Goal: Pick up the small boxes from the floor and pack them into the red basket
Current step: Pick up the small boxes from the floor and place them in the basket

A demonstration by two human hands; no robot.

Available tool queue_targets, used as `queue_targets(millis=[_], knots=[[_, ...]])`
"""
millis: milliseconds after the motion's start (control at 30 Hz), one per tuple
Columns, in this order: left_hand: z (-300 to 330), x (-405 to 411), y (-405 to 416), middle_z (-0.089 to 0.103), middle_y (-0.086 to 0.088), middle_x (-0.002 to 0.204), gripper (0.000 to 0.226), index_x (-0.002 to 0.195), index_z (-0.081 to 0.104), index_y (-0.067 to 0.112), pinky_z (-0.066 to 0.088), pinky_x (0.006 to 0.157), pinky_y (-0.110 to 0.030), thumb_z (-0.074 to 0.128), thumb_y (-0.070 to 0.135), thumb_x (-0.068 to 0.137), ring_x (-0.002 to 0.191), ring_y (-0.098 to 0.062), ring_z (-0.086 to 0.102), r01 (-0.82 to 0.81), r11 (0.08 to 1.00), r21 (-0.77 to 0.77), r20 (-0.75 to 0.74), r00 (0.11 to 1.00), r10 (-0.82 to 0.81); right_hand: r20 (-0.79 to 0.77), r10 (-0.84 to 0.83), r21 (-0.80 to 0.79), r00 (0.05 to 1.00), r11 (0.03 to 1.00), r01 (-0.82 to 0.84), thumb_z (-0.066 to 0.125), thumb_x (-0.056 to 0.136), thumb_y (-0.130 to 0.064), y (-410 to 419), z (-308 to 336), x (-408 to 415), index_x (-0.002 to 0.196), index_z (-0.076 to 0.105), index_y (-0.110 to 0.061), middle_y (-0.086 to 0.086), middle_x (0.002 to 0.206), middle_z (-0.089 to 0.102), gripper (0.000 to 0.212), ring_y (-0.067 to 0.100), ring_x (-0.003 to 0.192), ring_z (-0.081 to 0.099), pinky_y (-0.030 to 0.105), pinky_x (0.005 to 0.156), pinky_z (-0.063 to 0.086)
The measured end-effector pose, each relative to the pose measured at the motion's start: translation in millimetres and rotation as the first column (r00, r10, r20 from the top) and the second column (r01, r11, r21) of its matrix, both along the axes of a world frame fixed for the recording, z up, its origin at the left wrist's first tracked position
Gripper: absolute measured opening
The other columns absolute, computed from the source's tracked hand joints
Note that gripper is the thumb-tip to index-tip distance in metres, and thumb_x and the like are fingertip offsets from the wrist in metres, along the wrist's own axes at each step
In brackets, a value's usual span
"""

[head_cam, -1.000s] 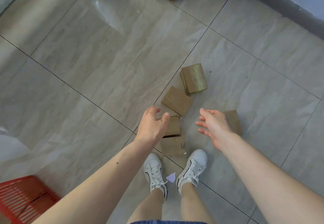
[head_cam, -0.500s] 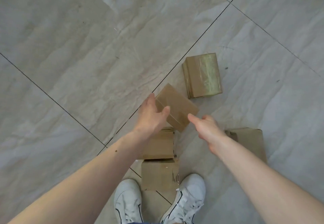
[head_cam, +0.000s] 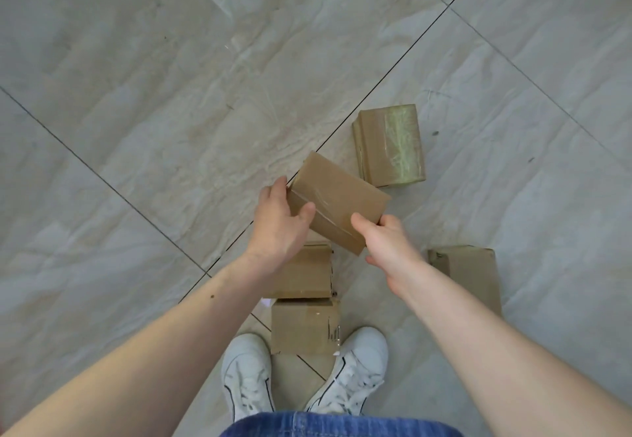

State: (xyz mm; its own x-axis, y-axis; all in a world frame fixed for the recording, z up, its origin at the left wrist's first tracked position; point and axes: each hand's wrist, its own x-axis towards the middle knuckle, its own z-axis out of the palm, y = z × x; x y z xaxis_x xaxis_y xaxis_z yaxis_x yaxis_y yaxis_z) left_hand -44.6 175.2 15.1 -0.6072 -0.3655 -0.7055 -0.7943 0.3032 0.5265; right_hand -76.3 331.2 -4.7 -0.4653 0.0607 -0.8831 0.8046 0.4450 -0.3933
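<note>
The floor [head_cam: 154,101] to the left and far ahead is wide open tile. Boxes crowd the middle: a taped box [head_cam: 390,146] ahead, two boxes [head_cam: 304,274] under the arms, another box [head_cam: 468,276] on the right. White shoes [head_cam: 246,371] block the near side.

grey tiled floor [head_cam: 171,129] bears four cardboard boxes [head_cam: 390,146].

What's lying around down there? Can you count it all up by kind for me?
Cardboard boxes: 5 (one held in both hands, one wrapped in shiny tape, one under the left wrist, one between the shoes, one at right)
White shoes: 2 ()
Total: 7
</note>
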Motion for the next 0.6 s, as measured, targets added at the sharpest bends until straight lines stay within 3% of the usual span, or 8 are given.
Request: queue_targets(millis=[133, 300, 400, 500, 600], knots=[[81.1, 0.2, -8.2, 0.031, 0.0, 0.129, 0.061, 0.147, 0.037, 0.009, 0.033, 0.103, -0.023, 0.059, 0.031, 0.094, 0.126, -0.02, 0.042, -0.04, 0.998, -0.042, -0.066, 0.997, 0.037, -0.088, 0.037, 0.009, 0.995, 0.999, -0.037, 0.061, 0.091, -0.037, -13.1, 74.6, -2.2, 0.118, 0.047, -0.02, -0.007, 0.103, 0.06, 0.035, 0.017, 0.101, 0.057, 0.033, 0.086, 0.044], [177.3, 1.9, -24.1, 0.029, 0.001, 0.126, 0.058, 0.142, 0.04, 0.015, 0.036, 0.095, -0.024, 0.062, 0.035, 0.092, 0.108, -0.016, 0.047, -0.132, 0.99, -0.053, -0.133, 0.983, 0.124, -0.211, 0.068, 0.025, 0.975, 0.998, -0.064, 0.061, 0.091, -0.035, -33.4, 167.8, -2.1, 0.112, 0.047, -0.023, -0.012, 0.094, 0.06, 0.027, 0.017, 0.097, 0.059, 0.033, 0.085, 0.046], [222.2, 7.7, -38.5, 0.028, 0.004, 0.124, 0.054, 0.138, 0.042, 0.019, 0.037, 0.092, -0.027, 0.061, 0.039, 0.091, 0.106, -0.016, 0.048, -0.182, 0.983, -0.039, -0.138, 0.975, 0.175, -0.271, 0.056, 0.004, 0.961, 0.998, -0.057, 0.062, 0.091, -0.032, -46.5, 214.9, 2.0, 0.116, 0.046, -0.022, -0.016, 0.094, 0.059, 0.032, 0.011, 0.094, 0.06, 0.025, 0.079, 0.043], [256.0, 16.5, -51.8, 0.039, 0.003, 0.125, 0.049, 0.129, 0.045, 0.021, 0.048, 0.096, -0.039, 0.06, 0.043, 0.088, 0.106, -0.02, 0.053, -0.221, 0.975, -0.015, -0.138, 0.967, 0.217, -0.316, 0.047, -0.017, 0.948, 0.998, -0.055, 0.062, 0.092, -0.031, -59.3, 254.3, 7.5, 0.129, 0.043, -0.02, -0.011, 0.105, 0.06, 0.042, -0.002, 0.09, 0.057, 0.012, 0.07, 0.04], [282.6, 34.1, -64.6, 0.055, 0.002, 0.114, 0.039, 0.119, 0.046, 0.02, 0.05, 0.093, -0.048, 0.061, 0.041, 0.089, 0.104, -0.023, 0.058, -0.248, 0.969, 0.0, -0.145, 0.959, 0.245, -0.377, 0.077, 0.024, 0.923, 0.997, -0.073, 0.065, 0.089, -0.037, -72.8, 279.6, 19.9, 0.137, 0.04, -0.02, 0.002, 0.131, 0.053, 0.057, 0.012, 0.107, 0.058, 0.024, 0.089, 0.046]])
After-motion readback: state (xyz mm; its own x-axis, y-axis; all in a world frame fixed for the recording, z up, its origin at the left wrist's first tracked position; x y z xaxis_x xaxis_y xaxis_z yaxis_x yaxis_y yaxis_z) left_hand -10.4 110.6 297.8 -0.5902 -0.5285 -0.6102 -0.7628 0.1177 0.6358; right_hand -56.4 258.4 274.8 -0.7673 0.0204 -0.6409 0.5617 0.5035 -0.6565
